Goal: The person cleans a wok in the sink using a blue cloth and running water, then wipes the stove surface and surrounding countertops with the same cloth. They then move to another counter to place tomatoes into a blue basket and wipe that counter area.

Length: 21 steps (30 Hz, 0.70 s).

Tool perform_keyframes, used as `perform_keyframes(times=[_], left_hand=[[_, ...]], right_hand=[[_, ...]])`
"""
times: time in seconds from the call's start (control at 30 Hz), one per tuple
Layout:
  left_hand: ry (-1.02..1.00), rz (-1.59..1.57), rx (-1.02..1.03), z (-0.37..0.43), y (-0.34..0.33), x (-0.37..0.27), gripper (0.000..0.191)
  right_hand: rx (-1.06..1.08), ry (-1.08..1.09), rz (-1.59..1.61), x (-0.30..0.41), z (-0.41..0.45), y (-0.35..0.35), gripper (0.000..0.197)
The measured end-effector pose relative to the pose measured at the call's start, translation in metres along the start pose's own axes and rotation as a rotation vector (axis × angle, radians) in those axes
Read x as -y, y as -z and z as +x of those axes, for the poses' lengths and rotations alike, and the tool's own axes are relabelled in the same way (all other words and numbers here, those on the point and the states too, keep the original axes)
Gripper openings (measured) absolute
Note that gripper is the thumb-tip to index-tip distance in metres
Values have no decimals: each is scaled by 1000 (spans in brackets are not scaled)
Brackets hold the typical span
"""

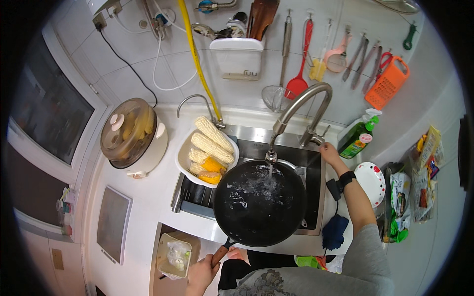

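My left hand (203, 273) is wrapped around the brown wooden handle (220, 255) of a black frying pan (259, 218). The pan lies tilted over the steel sink (314, 185), and clear water pools and ripples inside it. Above the pan arches a brushed-metal faucet (304, 97); a thin stream of water (270, 171) runs from its nozzle into the pan. At the faucet's base, the curled fingers of my right hand (329, 152) are at the faucet handle (319, 140). A black strap circles my right wrist.
Left of the pan, a white basket (180, 157) holds pale and yellow corn cobs (212, 146). An electric cooker (148, 157) with a brown lid stands farther left. Green dish soap (357, 142) and a dotted plate (370, 184) sit right. Below is a bin (163, 255).
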<state>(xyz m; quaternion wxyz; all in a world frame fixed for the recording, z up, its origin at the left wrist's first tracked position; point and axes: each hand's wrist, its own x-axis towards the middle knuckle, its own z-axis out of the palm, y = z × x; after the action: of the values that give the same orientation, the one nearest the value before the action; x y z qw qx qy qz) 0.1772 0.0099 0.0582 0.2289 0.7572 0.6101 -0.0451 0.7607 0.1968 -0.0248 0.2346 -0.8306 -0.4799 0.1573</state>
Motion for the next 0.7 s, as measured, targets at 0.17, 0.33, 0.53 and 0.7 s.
perform_keyframes(times=[0.17, 0.33, 0.53, 0.7], left_hand=[[52, 17, 33, -5, 7, -3, 31], [57, 29, 81, -7, 10, -16, 44], [-18, -4, 92, 1, 2, 3, 45], [-31, -49, 109, 1, 4, 13, 39]], right_hand=[[50, -320, 288, 19, 35, -12, 55], [-46, -67, -126, -26, 61, -20, 40], [-16, 103, -32, -39, 86, -23, 51], [-19, 153, 30, -27, 55, -16, 61]])
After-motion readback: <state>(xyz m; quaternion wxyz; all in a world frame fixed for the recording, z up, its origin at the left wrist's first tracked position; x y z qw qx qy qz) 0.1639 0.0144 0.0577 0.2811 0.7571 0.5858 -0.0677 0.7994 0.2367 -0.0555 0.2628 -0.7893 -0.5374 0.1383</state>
